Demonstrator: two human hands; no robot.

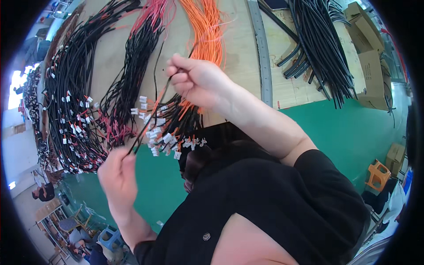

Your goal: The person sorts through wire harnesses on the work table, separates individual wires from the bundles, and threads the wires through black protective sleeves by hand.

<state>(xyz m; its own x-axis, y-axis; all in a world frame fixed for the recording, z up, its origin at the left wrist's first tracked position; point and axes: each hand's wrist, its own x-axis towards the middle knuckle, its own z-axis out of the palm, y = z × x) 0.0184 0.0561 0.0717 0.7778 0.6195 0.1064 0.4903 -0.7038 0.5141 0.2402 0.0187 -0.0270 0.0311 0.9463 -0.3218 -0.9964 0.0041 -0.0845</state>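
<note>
Between my two hands stretches a thin black cable (145, 125), with an orange strand beside it. The upper part of it is pinched in the curled fingers of my right hand (191, 81), over the table's front part. Lower and to the left, my left hand (117, 174) is slightly blurred, its thumb and fingers closed on the lower part of the cable. Behind the cable hangs a bunch of wires with white plug connectors (167, 138) over the table edge. An orange wire bundle (205, 33) lies just beyond my right hand.
Black cables with white connectors (66, 106) hang off the table's left side, with a pink-and-black wire bundle (143, 48) beside them. A metal ruler (261, 53), black tubes (320, 48) and cardboard boxes (373, 66) are to the right. An orange stool (377, 175) stands on the green floor.
</note>
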